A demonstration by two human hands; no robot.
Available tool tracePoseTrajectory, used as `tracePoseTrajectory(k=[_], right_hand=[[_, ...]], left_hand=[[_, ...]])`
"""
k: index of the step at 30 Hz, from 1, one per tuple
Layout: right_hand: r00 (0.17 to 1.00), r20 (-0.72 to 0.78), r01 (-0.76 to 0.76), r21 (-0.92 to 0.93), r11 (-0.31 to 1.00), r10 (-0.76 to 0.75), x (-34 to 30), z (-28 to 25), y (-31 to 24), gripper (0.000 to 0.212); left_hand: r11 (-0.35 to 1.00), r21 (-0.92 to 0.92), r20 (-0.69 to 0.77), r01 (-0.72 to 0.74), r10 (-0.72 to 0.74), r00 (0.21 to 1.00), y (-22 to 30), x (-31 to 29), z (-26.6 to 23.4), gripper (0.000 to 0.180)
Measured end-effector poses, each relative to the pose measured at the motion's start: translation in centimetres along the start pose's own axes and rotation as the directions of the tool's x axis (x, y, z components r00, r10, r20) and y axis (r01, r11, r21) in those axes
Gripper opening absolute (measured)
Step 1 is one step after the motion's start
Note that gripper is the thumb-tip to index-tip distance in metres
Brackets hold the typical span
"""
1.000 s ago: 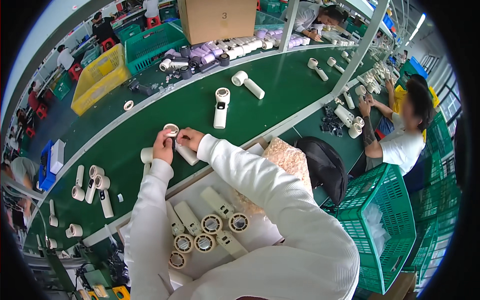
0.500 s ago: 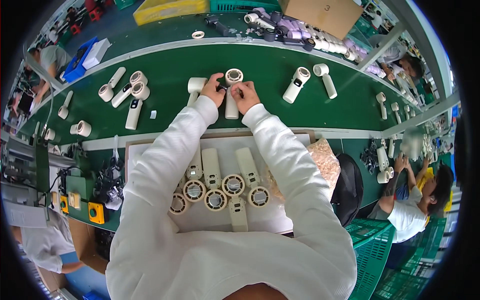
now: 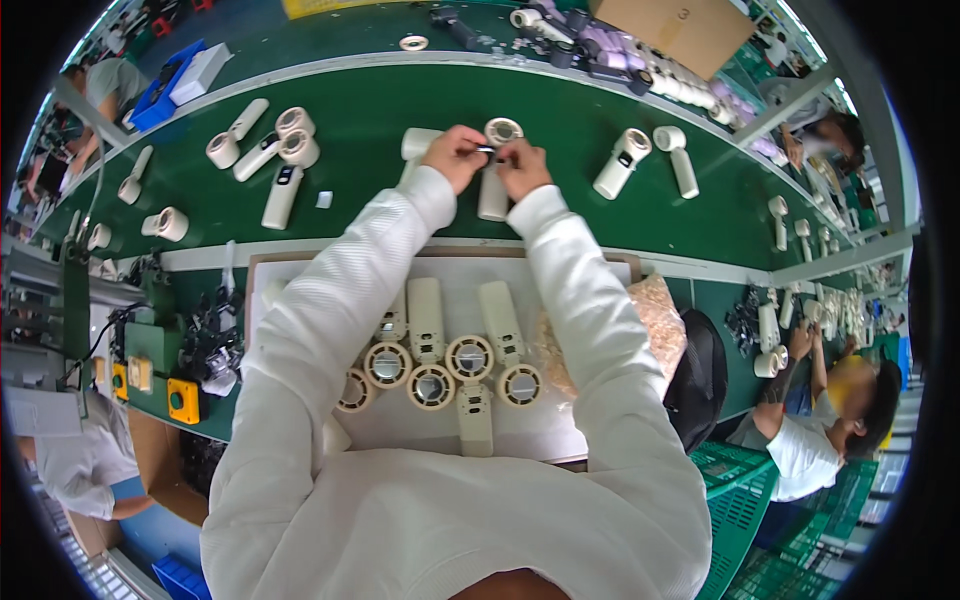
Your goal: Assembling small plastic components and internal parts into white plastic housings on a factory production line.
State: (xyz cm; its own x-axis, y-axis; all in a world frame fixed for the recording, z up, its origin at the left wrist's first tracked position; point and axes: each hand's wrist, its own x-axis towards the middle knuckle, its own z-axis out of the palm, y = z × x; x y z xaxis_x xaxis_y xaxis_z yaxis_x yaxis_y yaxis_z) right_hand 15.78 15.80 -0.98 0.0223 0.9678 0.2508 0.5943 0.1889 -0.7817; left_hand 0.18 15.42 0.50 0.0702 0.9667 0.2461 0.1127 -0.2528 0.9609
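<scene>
My left hand (image 3: 455, 160) is closed in a pinch on a small dark part (image 3: 486, 150) with a pale glint. My right hand (image 3: 523, 170) meets it there, fingertips bent together by the part's right end; whatever they grip is hidden. Under both hands lies a cream handheld fan (image 3: 493, 197) on the green bench, its round head beyond my fingers and its handle toward me. A second cream fan (image 3: 420, 142) sits just left of it, partly covered by my left hand and sleeve.
More cream fans lie left (image 3: 283, 198) and right (image 3: 622, 165) on the bench (image 3: 570, 110). Nearer me, a white tray (image 3: 535, 440) holds several fans (image 3: 430, 386) beside a bag of tan pieces (image 3: 657, 330). Beyond the ledge are a carton (image 3: 680, 30) and purple parts. A co-worker (image 3: 800, 440) sits right.
The view has shifted, so the bench sits higher and further right in it. My left fingers have turned in toward my right hand, around the dark part. The fans have stayed put.
</scene>
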Motion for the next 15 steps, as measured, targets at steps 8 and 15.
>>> tracePoseTrajectory(k=[8, 15], right_hand=[[0.899, 0.425, -0.258, 0.319, 0.912, 0.106, 1.3, -6.1, -1.5, 0.008], [0.821, 0.491, -0.461, 0.27, 0.845, 0.291, 0.9, -6.9, -1.3, 0.01]], left_hand=[[0.974, -0.206, 0.097, 0.099, -0.08, 0.992, 0.6, 0.2, 1.9, 0.025], [0.969, 0.225, 0.09, 0.1, -0.122, 0.988, 0.1, 0.2, 3.2, 0.024]])
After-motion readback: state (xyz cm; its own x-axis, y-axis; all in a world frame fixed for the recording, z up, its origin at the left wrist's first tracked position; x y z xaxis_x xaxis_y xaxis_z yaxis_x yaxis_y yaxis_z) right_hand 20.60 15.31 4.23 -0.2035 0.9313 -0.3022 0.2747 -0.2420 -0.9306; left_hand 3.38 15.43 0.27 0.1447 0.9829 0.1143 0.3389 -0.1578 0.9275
